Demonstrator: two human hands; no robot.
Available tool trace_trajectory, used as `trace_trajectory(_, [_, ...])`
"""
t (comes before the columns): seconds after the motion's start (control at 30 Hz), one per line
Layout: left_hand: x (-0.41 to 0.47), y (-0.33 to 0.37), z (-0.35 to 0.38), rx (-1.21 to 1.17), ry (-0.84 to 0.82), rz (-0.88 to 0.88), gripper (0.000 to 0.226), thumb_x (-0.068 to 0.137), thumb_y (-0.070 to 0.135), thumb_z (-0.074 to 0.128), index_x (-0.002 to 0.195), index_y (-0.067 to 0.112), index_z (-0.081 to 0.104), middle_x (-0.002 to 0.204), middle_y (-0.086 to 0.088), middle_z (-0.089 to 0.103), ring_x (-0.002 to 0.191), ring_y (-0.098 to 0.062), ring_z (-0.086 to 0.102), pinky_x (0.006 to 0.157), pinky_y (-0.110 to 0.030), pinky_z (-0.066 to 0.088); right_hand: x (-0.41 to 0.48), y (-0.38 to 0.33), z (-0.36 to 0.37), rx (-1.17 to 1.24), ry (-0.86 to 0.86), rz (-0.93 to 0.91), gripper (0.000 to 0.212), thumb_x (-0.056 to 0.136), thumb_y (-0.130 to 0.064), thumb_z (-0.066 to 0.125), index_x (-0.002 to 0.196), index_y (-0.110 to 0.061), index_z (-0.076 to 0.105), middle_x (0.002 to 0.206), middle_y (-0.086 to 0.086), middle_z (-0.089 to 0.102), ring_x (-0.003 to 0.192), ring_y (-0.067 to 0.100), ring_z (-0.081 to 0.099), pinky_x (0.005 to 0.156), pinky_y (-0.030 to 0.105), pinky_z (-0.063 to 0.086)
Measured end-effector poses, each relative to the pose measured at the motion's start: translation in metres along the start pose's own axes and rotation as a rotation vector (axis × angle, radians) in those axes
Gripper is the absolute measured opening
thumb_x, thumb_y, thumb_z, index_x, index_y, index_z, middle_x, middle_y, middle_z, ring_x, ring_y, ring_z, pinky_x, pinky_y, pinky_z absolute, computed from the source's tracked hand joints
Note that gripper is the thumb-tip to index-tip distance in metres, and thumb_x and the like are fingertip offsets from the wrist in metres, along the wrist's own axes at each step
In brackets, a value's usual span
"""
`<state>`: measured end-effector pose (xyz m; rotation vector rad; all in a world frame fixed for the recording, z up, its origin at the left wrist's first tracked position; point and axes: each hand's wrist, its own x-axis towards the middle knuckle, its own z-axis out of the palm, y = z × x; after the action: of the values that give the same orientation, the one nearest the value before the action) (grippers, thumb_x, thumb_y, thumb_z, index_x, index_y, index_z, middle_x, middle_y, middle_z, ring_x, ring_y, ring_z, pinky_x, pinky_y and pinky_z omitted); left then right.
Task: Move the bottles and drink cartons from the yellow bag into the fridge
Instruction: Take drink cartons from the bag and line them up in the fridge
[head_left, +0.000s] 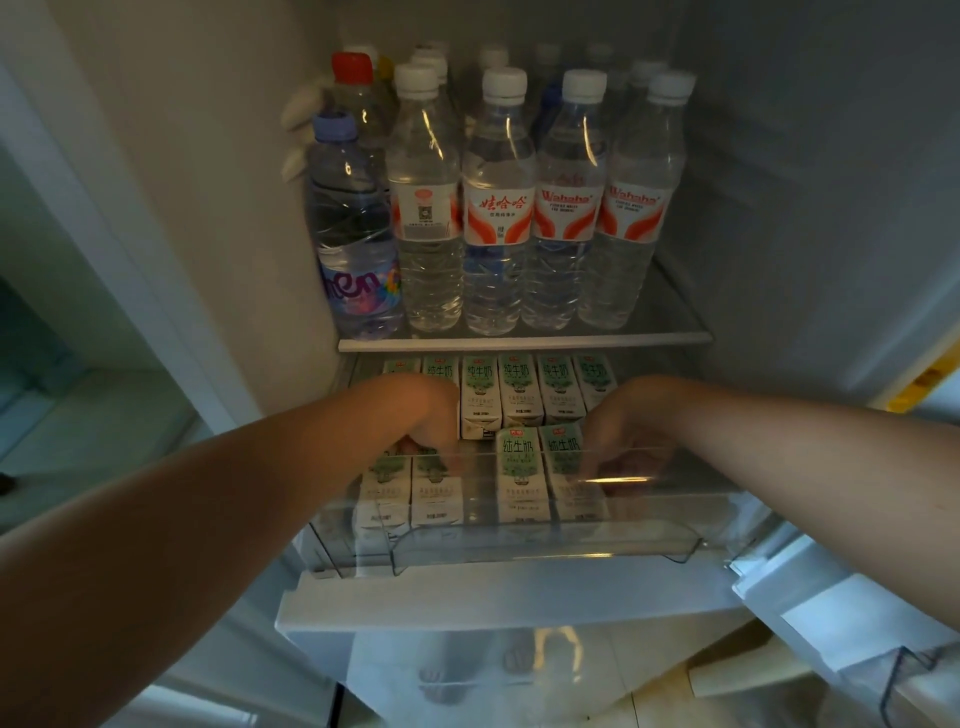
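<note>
Fridge (779, 208) is open and pretty dim inside. Water bottles (498, 208) stand packed on the glass shelf (524, 342). Right below the shelf, the clear drawer (545, 540) holds rows of milk cartons (519, 384). The left hand (426, 410) and right hand (628, 421) both reach in among them under the shelf. The fingers are hidden or blurred, so I can't tell if either one grips a carton.

Can't see the fingers of the left hand (423, 415), they're buried among the milk cartons (514, 387). Right hand (626, 441) looks smeary behind the clear drawer front (519, 535). Far bottles (545, 54) mostly hidden, just caps.
</note>
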<state>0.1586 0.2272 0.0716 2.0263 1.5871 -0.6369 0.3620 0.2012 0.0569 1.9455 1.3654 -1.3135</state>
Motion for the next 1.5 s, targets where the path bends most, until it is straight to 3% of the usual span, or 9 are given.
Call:
trace_trajectory(0.1, [-0.002, -0.004, 0.003, 0.056, 0.000, 0.016, 0.066, 0.081, 0.043, 0.078, 0.127, 0.005, 0.051, 0.114, -0.006, 0.056, 0.096, -0.023, 0.058, 0.077, -0.033, 0.050, 0.003, -0.008, 0.000, -0.041, -0.006, -0.013, 0.030, 0.097, -0.018, 0.061, 0.125, -0.008, 0.061, 0.118, 0.013, 0.070, 0.084, 0.020, 0.067, 0.077, 0.030, 0.056])
trace_trajectory(0.2, [-0.002, -0.003, 0.006, 0.101, 0.002, 0.036, 0.072, 0.081, 0.040, 0.078, 0.136, 0.004, 0.047, 0.133, -0.009, 0.055, 0.110, -0.026, 0.056, 0.082, -0.035, 0.048, 0.006, -0.019, 0.004, -0.086, 0.005, -0.036, 0.033, 0.097, -0.018, 0.061, 0.128, -0.006, 0.058, 0.109, 0.011, 0.067, 0.078, 0.018, 0.063, 0.075, 0.030, 0.055])
trace_trajectory(0.57, [0.004, -0.002, 0.006, 0.110, -0.045, 0.047, 0.076, 0.081, 0.035, 0.079, 0.139, -0.001, 0.046, 0.138, -0.011, 0.053, 0.121, -0.029, 0.054, 0.099, -0.039, 0.049, 0.002, -0.043, 0.013, -0.114, 0.071, -0.078, 0.032, 0.096, -0.019, 0.062, 0.124, -0.005, 0.059, 0.100, 0.009, 0.063, 0.077, 0.017, 0.059, 0.071, 0.028, 0.052])
trace_trajectory(0.73, [-0.007, -0.005, 0.001, 0.083, -0.045, 0.077, 0.061, 0.084, 0.039, 0.076, 0.129, 0.005, 0.055, 0.128, -0.007, 0.057, 0.104, -0.024, 0.056, 0.078, -0.032, 0.050, -0.009, -0.040, 0.015, -0.078, 0.075, -0.068, 0.033, 0.096, -0.026, 0.063, 0.122, -0.006, 0.060, 0.121, 0.014, 0.067, 0.097, 0.026, 0.068, 0.092, 0.042, 0.056])
trace_trajectory(0.9, [-0.017, -0.015, -0.002, -0.080, 0.019, 0.093, 0.047, 0.087, 0.053, 0.067, 0.111, 0.013, 0.061, 0.115, -0.009, 0.062, 0.094, -0.022, 0.061, 0.071, -0.031, 0.056, -0.033, -0.028, 0.007, -0.052, 0.244, -0.192, 0.031, 0.093, -0.037, 0.064, 0.111, -0.011, 0.068, 0.106, 0.008, 0.073, 0.098, 0.027, 0.071, 0.087, 0.042, 0.058])
trace_trajectory(1.03, [-0.032, -0.019, 0.000, -0.107, 0.145, 0.159, 0.059, 0.093, 0.057, 0.055, 0.130, 0.010, 0.059, 0.118, -0.005, 0.061, 0.101, -0.021, 0.059, 0.080, -0.032, 0.051, -0.056, -0.017, 0.012, -0.066, 0.484, -0.315, 0.026, 0.094, -0.044, 0.061, 0.092, -0.020, 0.072, 0.091, -0.001, 0.073, 0.082, 0.017, 0.070, 0.072, 0.035, 0.059])
trace_trajectory(1.2, [-0.055, -0.019, 0.012, -0.330, 0.399, 0.269, 0.033, 0.097, 0.049, 0.053, 0.100, 0.017, 0.061, 0.099, 0.003, 0.060, 0.086, -0.016, 0.057, 0.080, -0.030, 0.047, -0.079, -0.001, 0.035, 0.063, 0.794, -0.459, 0.023, 0.094, -0.038, 0.060, 0.106, -0.022, 0.071, 0.102, -0.001, 0.071, 0.091, 0.017, 0.066, 0.086, 0.037, 0.054])
trace_trajectory(1.4, [-0.090, -0.014, 0.049, -0.355, 0.825, 0.374, 0.034, 0.096, 0.053, 0.048, 0.117, 0.030, 0.060, 0.125, 0.009, 0.057, 0.117, -0.015, 0.049, 0.098, -0.043, 0.045, -0.087, 0.023, 0.085, 0.124, 1.252, -0.712, 0.016, 0.092, -0.023, 0.062, 0.106, -0.025, 0.069, 0.099, -0.004, 0.072, 0.091, 0.020, 0.065, 0.079, 0.037, 0.053])
trace_trajectory(1.5, [-0.100, -0.010, 0.080, -0.211, 1.146, 0.298, 0.038, 0.095, 0.051, 0.048, 0.116, 0.024, 0.063, 0.129, 0.004, 0.056, 0.127, -0.022, 0.043, 0.102, -0.050, 0.041, -0.076, 0.033, 0.106, -0.025, 1.511, -0.761, 0.020, 0.089, -0.019, 0.062, 0.108, -0.016, 0.070, 0.107, 0.000, 0.070, 0.105, 0.025, 0.062, 0.095, 0.041, 0.042])
